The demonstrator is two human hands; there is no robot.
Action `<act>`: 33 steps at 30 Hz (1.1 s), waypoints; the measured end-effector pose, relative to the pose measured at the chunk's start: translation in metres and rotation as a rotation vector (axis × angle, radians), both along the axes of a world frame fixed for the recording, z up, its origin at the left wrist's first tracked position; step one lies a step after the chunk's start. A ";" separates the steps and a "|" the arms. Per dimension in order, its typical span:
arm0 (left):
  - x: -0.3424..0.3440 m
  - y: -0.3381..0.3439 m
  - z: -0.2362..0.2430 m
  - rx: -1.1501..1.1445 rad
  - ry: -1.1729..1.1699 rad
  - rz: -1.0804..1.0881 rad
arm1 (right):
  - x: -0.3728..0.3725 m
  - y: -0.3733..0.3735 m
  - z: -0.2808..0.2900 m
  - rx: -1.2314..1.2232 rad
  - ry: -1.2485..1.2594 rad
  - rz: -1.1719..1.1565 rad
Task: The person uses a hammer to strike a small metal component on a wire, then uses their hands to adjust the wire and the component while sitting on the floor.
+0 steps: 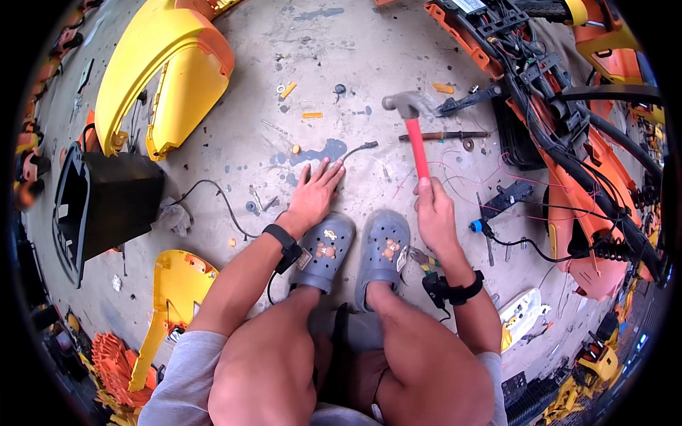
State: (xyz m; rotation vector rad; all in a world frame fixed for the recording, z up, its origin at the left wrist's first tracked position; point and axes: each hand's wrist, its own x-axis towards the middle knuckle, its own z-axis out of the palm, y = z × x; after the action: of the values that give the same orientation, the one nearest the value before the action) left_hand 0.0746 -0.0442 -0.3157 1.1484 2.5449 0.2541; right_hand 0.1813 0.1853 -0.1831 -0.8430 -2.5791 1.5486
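Observation:
My right hand is wrapped round the red handle of a claw hammer, whose steel head points away from me, raised above the floor. My left hand lies on the concrete with its fingers stretched out, just beyond my left clog. A thin black cable comes out past those fingertips; whether the palm pins it down is hidden. Another stretch of black cable curves across the floor left of that wrist. To the right of the hammer lies a dark rod.
Yellow curved panels and a black bin-shaped housing stand at left. An orange frame with dark wiring fills the right side. Pliers lie beside my right clog. A yellow bracket rests near my left arm.

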 end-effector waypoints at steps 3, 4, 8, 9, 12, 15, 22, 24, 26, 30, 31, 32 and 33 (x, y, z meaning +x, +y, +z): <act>0.001 -0.002 0.002 -0.015 0.027 -0.017 | -0.007 -0.003 0.020 0.013 0.218 -0.016; 0.001 -0.002 0.002 -0.011 0.039 -0.016 | -0.009 -0.003 0.024 0.039 0.303 -0.017; 0.001 0.008 0.001 -0.006 0.020 -0.037 | 0.016 -0.002 -0.064 0.280 0.052 0.080; 0.002 0.010 0.001 -0.019 0.009 -0.042 | 0.022 0.002 -0.085 0.384 -0.183 0.158; -0.005 0.003 0.001 -0.039 0.040 -0.027 | 0.001 -0.003 -0.057 0.094 -0.074 0.043; -0.002 -0.002 -0.004 -0.014 0.031 -0.023 | -0.014 -0.011 0.003 -0.047 0.176 -0.046; 0.004 0.012 -0.001 -0.018 0.025 -0.060 | 0.024 -0.001 -0.082 0.318 -0.030 0.123; 0.001 0.009 -0.002 -0.047 0.019 -0.052 | 0.019 0.007 -0.096 0.336 -0.175 0.165; -0.004 0.005 -0.007 -0.041 0.075 -0.050 | 0.010 0.001 -0.061 0.149 -0.102 0.089; 0.001 0.002 -0.005 -0.032 0.065 -0.041 | -0.016 -0.010 0.024 0.023 0.144 0.016; 0.001 0.002 -0.006 -0.042 0.080 -0.044 | -0.019 -0.010 0.036 0.018 0.205 0.009; 0.002 0.001 -0.006 -0.029 0.056 -0.048 | -0.020 -0.010 0.041 0.013 0.267 0.004; 0.003 -0.001 -0.006 -0.030 0.048 -0.051 | -0.018 -0.013 0.031 0.033 0.281 -0.002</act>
State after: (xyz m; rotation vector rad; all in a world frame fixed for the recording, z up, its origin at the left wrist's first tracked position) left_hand 0.0778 -0.0454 -0.3216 1.2205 2.5482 0.1771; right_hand 0.1631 0.1724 -0.1521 -0.5775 -2.3949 1.4970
